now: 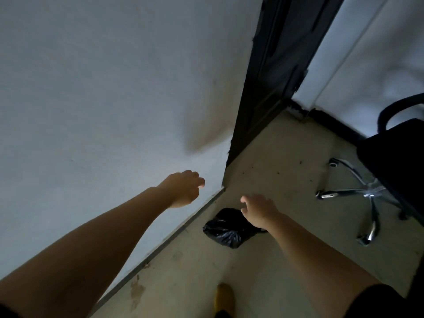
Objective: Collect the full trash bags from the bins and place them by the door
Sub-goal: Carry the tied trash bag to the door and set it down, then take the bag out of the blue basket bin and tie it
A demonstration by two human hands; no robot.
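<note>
A small full black trash bag [226,230] lies on the beige floor at the foot of the white wall, near the dark door frame [268,79]. My right hand [258,208] hovers just above the bag's right side with its fingers apart and nothing in it. My left hand [183,188] is stretched out in front of the wall, left of the bag, fingers loosely curled and empty. No bin is in view.
A black office chair [394,154] with a chrome star base [367,198] stands on the right. The white wall [103,99] fills the left. My yellow shoe [223,297] is at the bottom, behind the bag.
</note>
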